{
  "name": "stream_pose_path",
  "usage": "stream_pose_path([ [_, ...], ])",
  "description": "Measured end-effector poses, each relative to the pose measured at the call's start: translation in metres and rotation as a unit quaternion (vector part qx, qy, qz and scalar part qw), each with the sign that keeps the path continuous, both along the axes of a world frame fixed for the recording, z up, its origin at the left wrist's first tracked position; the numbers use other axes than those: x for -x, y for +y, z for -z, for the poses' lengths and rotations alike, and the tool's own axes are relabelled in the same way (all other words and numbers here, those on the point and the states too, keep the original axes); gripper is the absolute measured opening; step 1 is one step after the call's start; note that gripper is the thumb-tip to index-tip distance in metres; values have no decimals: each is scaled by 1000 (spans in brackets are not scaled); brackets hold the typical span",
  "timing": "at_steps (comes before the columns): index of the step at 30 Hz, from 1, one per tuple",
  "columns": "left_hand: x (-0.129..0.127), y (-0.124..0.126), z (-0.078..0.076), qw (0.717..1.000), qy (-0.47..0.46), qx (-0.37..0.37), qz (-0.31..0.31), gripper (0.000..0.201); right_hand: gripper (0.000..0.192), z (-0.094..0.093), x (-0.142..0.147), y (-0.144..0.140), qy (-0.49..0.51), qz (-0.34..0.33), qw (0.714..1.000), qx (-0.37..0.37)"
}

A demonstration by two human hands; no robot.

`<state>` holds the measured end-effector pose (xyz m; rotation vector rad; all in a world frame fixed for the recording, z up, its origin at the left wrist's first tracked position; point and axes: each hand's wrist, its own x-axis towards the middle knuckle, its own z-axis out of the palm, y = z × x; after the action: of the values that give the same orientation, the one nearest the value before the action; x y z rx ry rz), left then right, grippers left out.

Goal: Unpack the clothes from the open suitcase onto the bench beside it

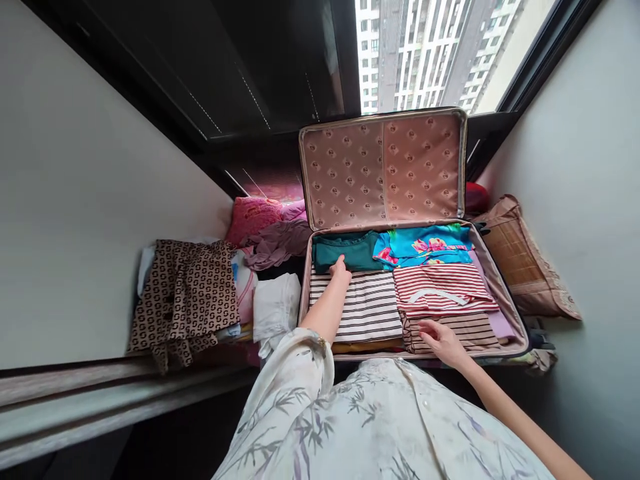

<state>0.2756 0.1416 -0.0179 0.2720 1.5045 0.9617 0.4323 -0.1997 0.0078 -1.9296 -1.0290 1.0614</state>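
Observation:
An open suitcase [505, 293] lies in front of me, its patterned pink lid [383, 167] standing upright. Folded clothes fill it: a teal garment [350, 248], a bright blue floral one [425, 243], a black-and-white striped top [370, 303], a red-and-white striped top [443, 283] and a brown striped piece [470, 330]. My left hand [341, 269] reaches in, fingers resting at the edge where the teal garment meets the black-and-white striped top. My right hand [441, 340] lies flat, fingers spread, on the brown striped piece near the front rim.
Loose clothes are piled left of the suitcase: a brown patterned garment [185, 293], white cloth [275, 307], a pink cushion [253, 217] and mauve fabric [280, 240]. A woven rattan pillow [520, 263] leans at the right wall. A window [430, 53] is behind.

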Motion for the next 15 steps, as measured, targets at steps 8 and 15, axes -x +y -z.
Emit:
stream_pose_path([
  [8, 18, -4, -13, 999, -34, -28, 0, 44, 46, 21, 20, 54, -146, -92, 982, -84],
  [15, 30, -39, 0, 1000, -3, -6, -22, 37, 84, 9, 83, 194, -399, -188, 896, -43],
])
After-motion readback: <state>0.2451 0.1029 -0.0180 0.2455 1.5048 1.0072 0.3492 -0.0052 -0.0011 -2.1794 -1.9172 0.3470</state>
